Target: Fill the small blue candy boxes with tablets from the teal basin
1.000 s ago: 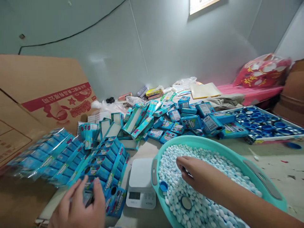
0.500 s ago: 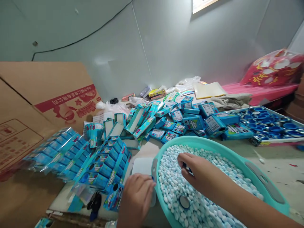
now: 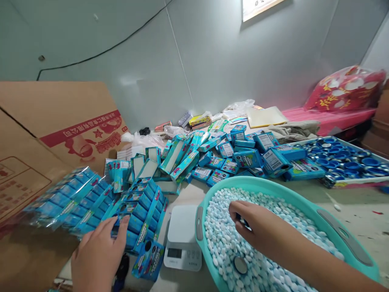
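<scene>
My right hand (image 3: pixel 258 229) rests inside a teal plastic basin (image 3: pixel 334 227) filled with small white-and-blue candies (image 3: pixel 225 243); its fingers are curled on a small dark thing I cannot make out. A round metal lid (image 3: pixel 240 264) lies among the candies. My left hand (image 3: pixel 99 255) reaches over stacked blue packs (image 3: pixel 139 211) at the lower left, fingers stretched and touching the nearest pack. Between the hands sits a small white digital scale (image 3: pixel 182 239).
Wrapped bundles of blue boxes (image 3: pixel 65 198) lie at left beside a large cardboard carton (image 3: pixel 60 125). Loose blue cartons (image 3: pixel 231 152) are heaped behind the basin. A tray of blue-lidded tins (image 3: pixel 343 160) stands at right. A red bag (image 3: pixel 345 89) lies on a pink surface.
My left hand moved from near the scale and basin rim back left onto the stacked blue packs. The right hand stayed in the basin, barely shifting.
</scene>
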`<state>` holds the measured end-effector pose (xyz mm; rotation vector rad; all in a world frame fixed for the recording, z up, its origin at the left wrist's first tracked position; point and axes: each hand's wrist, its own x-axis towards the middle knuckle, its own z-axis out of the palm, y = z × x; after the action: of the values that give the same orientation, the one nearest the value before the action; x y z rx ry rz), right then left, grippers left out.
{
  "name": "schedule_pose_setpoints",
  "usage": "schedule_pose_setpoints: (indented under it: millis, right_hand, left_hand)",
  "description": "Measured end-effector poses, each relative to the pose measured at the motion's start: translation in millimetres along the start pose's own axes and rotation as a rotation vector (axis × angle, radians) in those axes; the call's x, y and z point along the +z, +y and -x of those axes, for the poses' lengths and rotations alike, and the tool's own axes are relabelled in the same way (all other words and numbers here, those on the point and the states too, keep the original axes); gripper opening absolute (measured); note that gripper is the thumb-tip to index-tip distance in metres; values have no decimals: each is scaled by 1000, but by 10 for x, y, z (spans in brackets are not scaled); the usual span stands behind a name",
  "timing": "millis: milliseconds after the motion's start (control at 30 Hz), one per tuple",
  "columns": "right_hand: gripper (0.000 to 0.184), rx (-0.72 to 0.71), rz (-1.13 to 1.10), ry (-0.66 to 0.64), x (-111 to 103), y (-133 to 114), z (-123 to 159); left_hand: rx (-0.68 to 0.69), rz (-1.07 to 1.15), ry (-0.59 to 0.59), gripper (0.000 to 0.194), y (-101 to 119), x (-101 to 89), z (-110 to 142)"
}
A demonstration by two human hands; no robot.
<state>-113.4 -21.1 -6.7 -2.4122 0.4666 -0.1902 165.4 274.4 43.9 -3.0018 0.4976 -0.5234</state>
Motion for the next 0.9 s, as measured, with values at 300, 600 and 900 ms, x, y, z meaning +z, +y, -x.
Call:
schedule_pose_setpoints:
  millis: [300,600,900]
  right_hand:
    - [17,24,33,-34,69,55,-41]
    - [18,23,30,22,11,18,-37]
    - [19,-23,-41,51,-29,-27,-26]
  left_hand:
    - [106,-188,102,65,154,26,14]
    - [23,144,286,64,444,96,229]
    - [1035,665,-370,31,1736,-93,1333]
